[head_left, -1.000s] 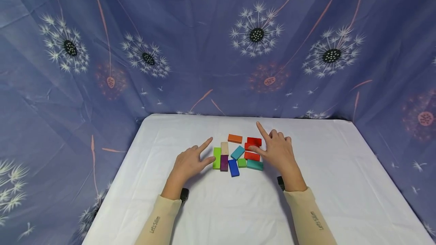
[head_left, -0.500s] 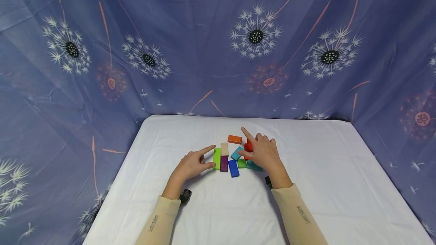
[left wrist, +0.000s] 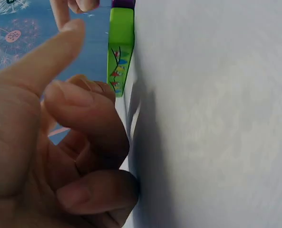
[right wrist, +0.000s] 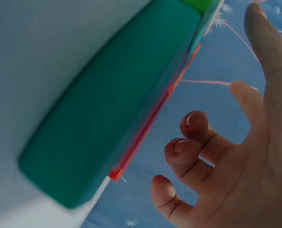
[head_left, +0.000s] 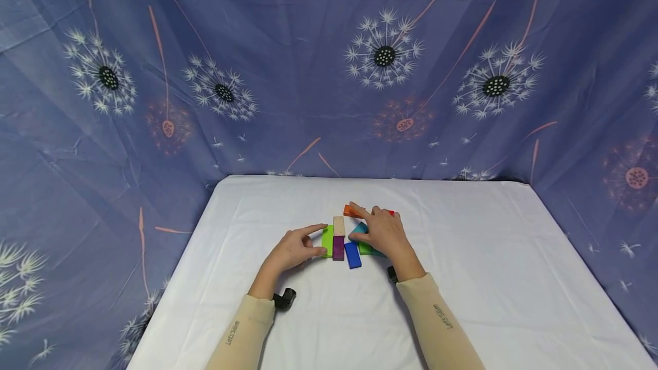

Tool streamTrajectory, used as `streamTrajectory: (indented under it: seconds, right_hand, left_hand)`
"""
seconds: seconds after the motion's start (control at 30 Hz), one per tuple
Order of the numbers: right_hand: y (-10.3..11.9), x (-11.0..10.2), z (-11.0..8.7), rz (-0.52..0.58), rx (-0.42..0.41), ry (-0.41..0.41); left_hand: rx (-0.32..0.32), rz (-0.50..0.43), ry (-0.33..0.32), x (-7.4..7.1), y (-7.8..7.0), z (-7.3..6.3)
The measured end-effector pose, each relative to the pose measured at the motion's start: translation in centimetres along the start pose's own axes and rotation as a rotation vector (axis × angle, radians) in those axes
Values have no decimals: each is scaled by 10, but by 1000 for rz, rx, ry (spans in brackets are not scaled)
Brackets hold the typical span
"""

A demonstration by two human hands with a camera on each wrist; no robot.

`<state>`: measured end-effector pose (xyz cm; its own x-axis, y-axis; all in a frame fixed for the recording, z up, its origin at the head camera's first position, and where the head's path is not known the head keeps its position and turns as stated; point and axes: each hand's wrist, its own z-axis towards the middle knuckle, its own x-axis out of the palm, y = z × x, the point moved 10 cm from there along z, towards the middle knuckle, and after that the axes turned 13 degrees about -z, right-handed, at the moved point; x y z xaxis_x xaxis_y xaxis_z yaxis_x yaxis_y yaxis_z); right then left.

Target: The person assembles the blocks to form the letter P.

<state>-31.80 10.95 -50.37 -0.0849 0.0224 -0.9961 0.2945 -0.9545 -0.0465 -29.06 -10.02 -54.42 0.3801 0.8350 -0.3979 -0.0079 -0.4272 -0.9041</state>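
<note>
My left hand (head_left: 292, 248) is beside the light green block (head_left: 327, 242), thumb and index finger extended toward its left side. The left wrist view shows other fingers bent and a printed pattern on this block (left wrist: 121, 52); contact is unclear. A pale wooden block (head_left: 338, 226) and a purple block (head_left: 338, 248) stand alongside. Over the right-hand blocks hovers my right hand (head_left: 385, 233), thumb and index spread, hiding most of the red ones. Under it are a light blue block (head_left: 359, 229) and a small green block (head_left: 365, 249). A teal block (right wrist: 112, 104) looms close in the right wrist view.
A blue block (head_left: 352, 255) lies slightly askew in front of the group. Behind sits an orange block (head_left: 350, 210), partly covered by the right index finger. The white-covered table (head_left: 329, 318) ends at a blue dandelion-print cloth (head_left: 288, 73).
My right hand has moved left and lower over the blocks, covering the red ones. My left index finger has come down toward the light green block. The blocks appear to keep their places.
</note>
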Motion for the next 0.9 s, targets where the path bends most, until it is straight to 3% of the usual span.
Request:
streamTrajectory:
  seconds: [0.2, 0.9]
  right_hand:
    - [4, 12, 5, 15, 8, 51]
    - [16, 22, 17, 6, -31, 147]
  left_hand:
    - [-38, -76, 31, 5, 7, 2]
    - [-48, -39, 41, 5, 6, 7]
